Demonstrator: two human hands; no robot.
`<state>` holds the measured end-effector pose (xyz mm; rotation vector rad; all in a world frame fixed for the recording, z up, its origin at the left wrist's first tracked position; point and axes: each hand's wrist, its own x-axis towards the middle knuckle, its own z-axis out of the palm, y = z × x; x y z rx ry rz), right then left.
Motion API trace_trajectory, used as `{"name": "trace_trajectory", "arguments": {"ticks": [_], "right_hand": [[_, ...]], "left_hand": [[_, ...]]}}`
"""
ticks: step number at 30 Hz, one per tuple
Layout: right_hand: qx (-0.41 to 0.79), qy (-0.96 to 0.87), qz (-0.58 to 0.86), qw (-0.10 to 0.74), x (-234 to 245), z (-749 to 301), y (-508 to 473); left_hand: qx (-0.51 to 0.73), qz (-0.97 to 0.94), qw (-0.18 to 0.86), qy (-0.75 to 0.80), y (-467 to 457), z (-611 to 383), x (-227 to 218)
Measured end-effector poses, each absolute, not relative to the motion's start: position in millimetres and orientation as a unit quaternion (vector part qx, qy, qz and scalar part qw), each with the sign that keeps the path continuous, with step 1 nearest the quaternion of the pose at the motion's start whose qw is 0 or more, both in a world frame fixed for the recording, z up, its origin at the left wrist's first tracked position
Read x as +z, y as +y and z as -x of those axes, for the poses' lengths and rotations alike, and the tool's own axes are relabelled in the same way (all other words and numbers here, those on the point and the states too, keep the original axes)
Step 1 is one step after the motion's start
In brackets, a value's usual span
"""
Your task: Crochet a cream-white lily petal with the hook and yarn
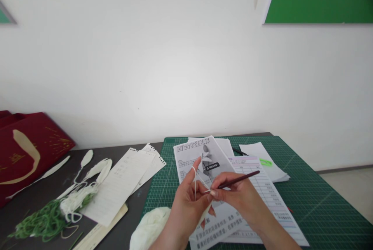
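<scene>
Over the printed pattern sheet (224, 222), my right hand (237, 195) pinches a dark red crochet hook (241, 178) like a pen, its tip pointing left. My left hand (186, 199) is closed, thumb and fingers pinching white yarn, with the index finger raised. A strand of white yarn (195, 187) loops around that raised finger and runs down to the hook tip. Something pale, seemingly crocheted work (206, 212), shows partly below the left fingers; most of it is hidden. A white yarn ball (150, 226) lies beside my left forearm.
A green cutting mat (326, 207) lies under several papers, including a ruled form (271, 195) and a bright green clip (265, 162). To the left are handwritten sheets (122, 180), green yarn (43, 221), white crocheted petals (87, 158) and a red bag (40, 133). A white wall stands behind.
</scene>
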<state>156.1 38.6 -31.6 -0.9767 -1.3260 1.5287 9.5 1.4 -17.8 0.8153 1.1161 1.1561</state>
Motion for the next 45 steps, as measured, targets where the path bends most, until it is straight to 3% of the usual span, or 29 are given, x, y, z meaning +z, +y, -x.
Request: {"name": "trace_trajectory", "arguments": {"ticks": [12, 22, 40, 45], "right_hand": [[0.687, -0.468, 0.358, 0.425, -31.1, -153.7, 37.0], [0.728, -0.428, 0.317, 0.432, -27.0, -155.2, 34.1], [0.648, -0.456, 0.352, 0.499, -22.5, -153.9, 30.7], [0.674, -0.437, 0.365, 0.471, -18.4, -154.5, 28.7]], "left_hand": [[0.464, -0.354, 0.665, 0.466, -2.4, -1.3, -9.3], [0.498, -0.356, 0.636, 0.47, -2.8, -2.6, -2.5], [0.522, -0.38, 0.607, 0.464, -2.6, -1.9, -8.9], [0.55, -0.411, 0.588, 0.428, -5.0, -7.0, -23.9]]}}
